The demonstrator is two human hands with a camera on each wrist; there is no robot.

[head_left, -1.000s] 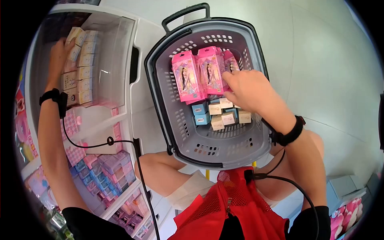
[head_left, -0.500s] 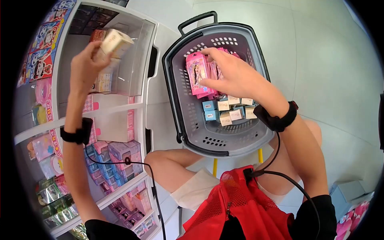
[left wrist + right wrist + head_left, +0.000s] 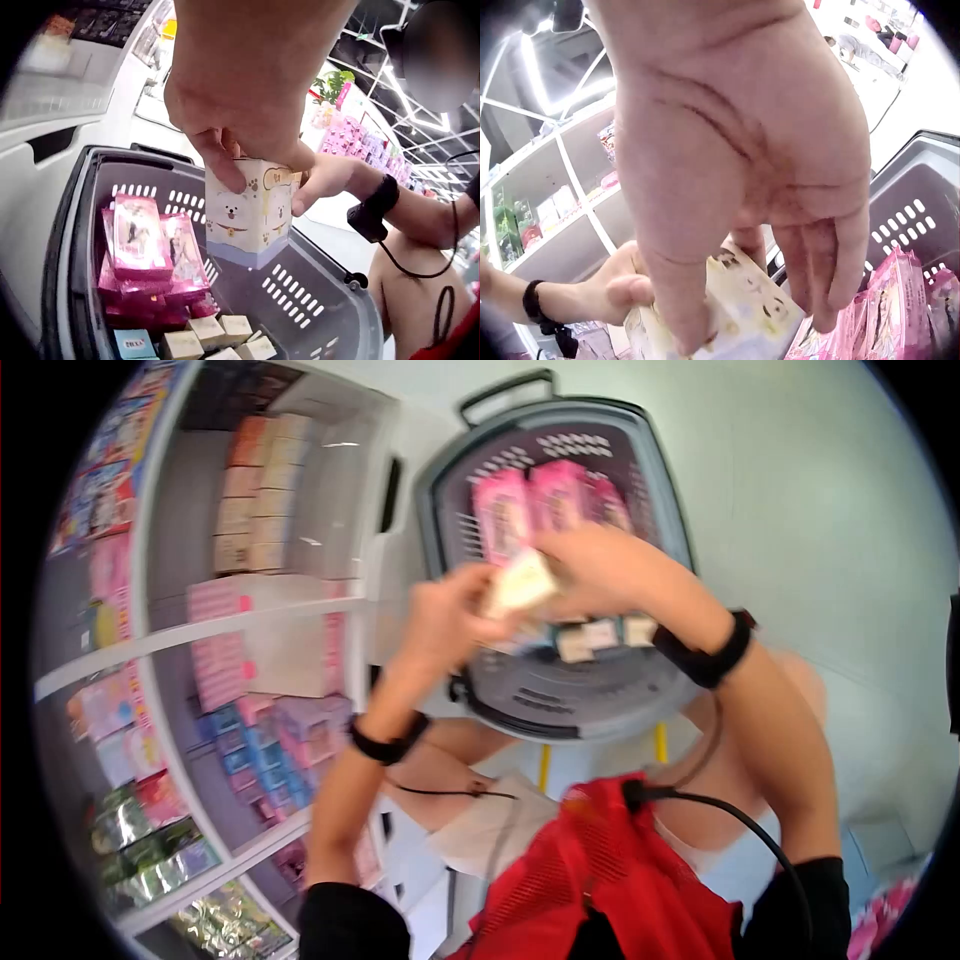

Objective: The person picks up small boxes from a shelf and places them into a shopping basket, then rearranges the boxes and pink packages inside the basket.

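Above the shopping basket point(image 3: 500, 682), my left hand point(image 3: 440, 618) holds a small cream cardboard box point(image 3: 525, 584) printed with white puppy faces and paw marks. In the left wrist view, its fingers grip the top of the puppy box point(image 3: 241, 214). My right hand point(image 3: 605, 572) meets the box from the other side. In the right wrist view, the right thumb lies along one face of the box point(image 3: 754, 315), with fingers behind it. Below are pink doll-picture packs point(image 3: 139, 236) and several small cream boxes point(image 3: 182, 345) beside a blue box point(image 3: 135, 344).
On the left, a white shelf unit point(image 3: 250, 622) has a clear-fronted compartment with stacked cream and orange boxes point(image 3: 265, 490). Lower compartments hold pink and blue boxes point(image 3: 250, 750). A cable point(image 3: 735, 810) runs from the right wrist to a red garment point(image 3: 580, 870).
My left hand has taken the puppy box from the shelf compartment and carried it right, over the basket. My right hand has moved from the pink packs to the box.
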